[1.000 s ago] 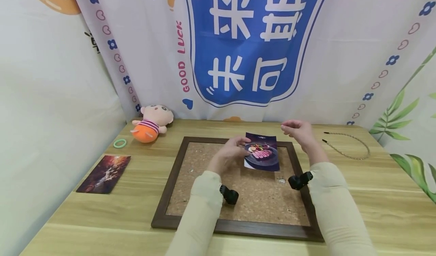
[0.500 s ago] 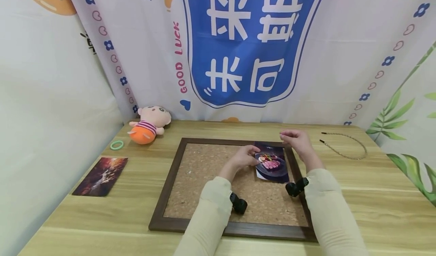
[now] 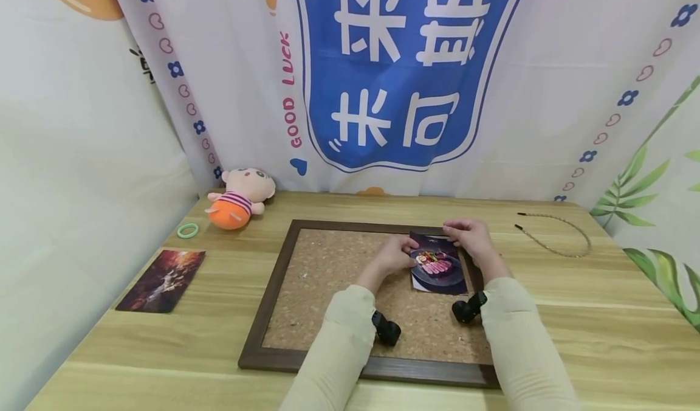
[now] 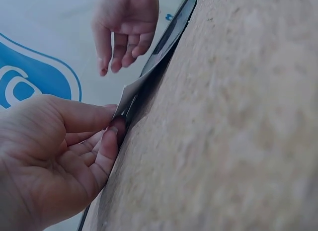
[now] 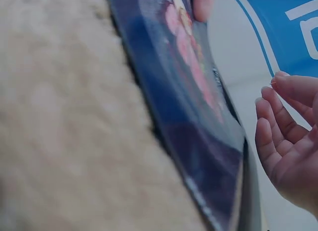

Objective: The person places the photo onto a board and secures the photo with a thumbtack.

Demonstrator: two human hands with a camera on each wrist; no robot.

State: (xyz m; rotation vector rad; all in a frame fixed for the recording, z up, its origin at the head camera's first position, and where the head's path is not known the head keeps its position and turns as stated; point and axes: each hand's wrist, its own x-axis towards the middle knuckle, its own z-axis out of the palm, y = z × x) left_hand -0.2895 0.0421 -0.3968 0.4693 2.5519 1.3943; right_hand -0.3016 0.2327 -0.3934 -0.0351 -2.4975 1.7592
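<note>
A glossy photo print [image 3: 437, 270] of a plate of sliced meat lies over the upper right of a cork board [image 3: 322, 301] with a dark wooden frame. My left hand [image 3: 389, 255] pinches the print's left edge between thumb and fingers; in the left wrist view that edge of the print [image 4: 128, 94] curls up off the cork. Close over the print's upper right corner, my right hand [image 3: 471, 238] brings thumb and forefinger together. Between them the right wrist view shows the fine needle of a pin [image 5: 273, 84]; its head is hidden by the fingers.
Left of the board lies a second print [image 3: 163, 281] in red and dark tones. Behind it are a green ring [image 3: 188, 231] and a plush doll [image 3: 240, 199]. A braided headband [image 3: 569, 231] rests at the right. A printed curtain [image 3: 492, 131] hangs behind the table.
The left hand has carried the print rightward and down toward the board's upper right corner. My right hand has come down and slightly left, from beyond the frame to the print's corner.
</note>
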